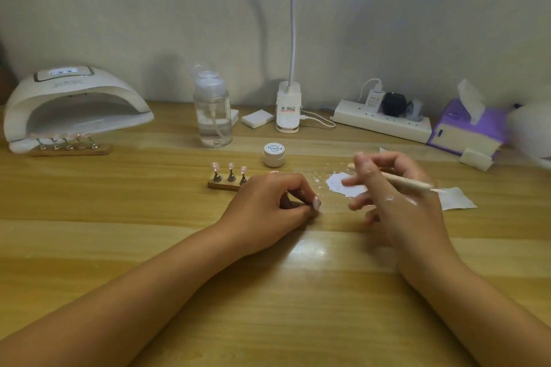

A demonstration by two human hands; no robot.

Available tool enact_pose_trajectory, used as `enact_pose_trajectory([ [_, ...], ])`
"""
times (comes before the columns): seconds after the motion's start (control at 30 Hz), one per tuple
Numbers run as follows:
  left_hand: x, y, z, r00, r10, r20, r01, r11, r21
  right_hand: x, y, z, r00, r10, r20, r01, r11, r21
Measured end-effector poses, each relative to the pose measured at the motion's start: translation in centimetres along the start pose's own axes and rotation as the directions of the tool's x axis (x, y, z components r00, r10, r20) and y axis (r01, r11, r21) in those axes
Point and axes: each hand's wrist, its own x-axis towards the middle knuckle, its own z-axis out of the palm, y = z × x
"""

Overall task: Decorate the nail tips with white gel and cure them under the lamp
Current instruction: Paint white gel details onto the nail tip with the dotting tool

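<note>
Head view: the left hand (268, 202) rests on the pale wooden worktop (208, 262) with fingers curled in. Its grip appears pinched on a pale pink nail tip (316, 203) showing at the thumb end; any stand beneath it is hidden. The right hand (396, 188), blurred, has its grip closed round a thin cream-coloured stick (408, 183) above a white gel smear (346, 185) spread on the worktop near the left hand. Which end of the stick does the work I cannot tell.

The step looks like loading gel and carrying it to the held tip. It should go best with only a small bead on the stick, the right hand braced on the worktop, the tip held steady facing the eyes, and light strokes kept off the fingers, since white flecks already mark the right hand.

A small round white jar with a script-lettered lid (273, 155) stands shut, its contents hidden. A clear plastic pump bottle (213, 116) holds clear liquid. A purple tissue box (468, 128) has one tissue standing out.

A wooden strip with three pink tips (228, 180) sits just beyond the left hand. Another wooden strip of tips (70, 148) lies at the mouth of the white domed curing lamp (74, 104), far left.
</note>
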Motion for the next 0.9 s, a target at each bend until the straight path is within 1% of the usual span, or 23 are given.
enact_pose_trajectory([
  [0.13, 0.0, -0.1, 0.0, 1.0, 0.006, -0.006, -0.006, 1.0, 0.024, -1.1, 0.0, 1.0, 0.989, 0.138, 0.053, -0.145, 0.978, 0.153],
  [0.23, 0.0, -0.2, 0.0, 1.0, 0.017, -0.004, -0.017, 1.0, 0.014, -1.0, 0.1, 1.0, 0.985, 0.156, 0.072, -0.168, 0.964, 0.205],
  [0.43, 0.1, -0.3, 0.1, 1.0, 0.004, -0.008, -0.004, 1.0, 0.016, -0.8, 0.5, 1.2, 0.982, 0.145, 0.118, -0.16, 0.978, 0.133],
  [0.73, 0.2, -0.4, 0.1, 1.0, 0.012, -0.012, -0.011, 1.0, 0.029, -0.8, 0.8, 1.4, 0.978, 0.144, 0.15, -0.155, 0.986, 0.066],
  [0.9, 0.1, -0.4, 0.1, 1.0, 0.015, -0.012, -0.015, 0.999, 0.037, -0.7, 0.9, 1.4, 0.978, 0.136, 0.156, -0.147, 0.987, 0.062],
])
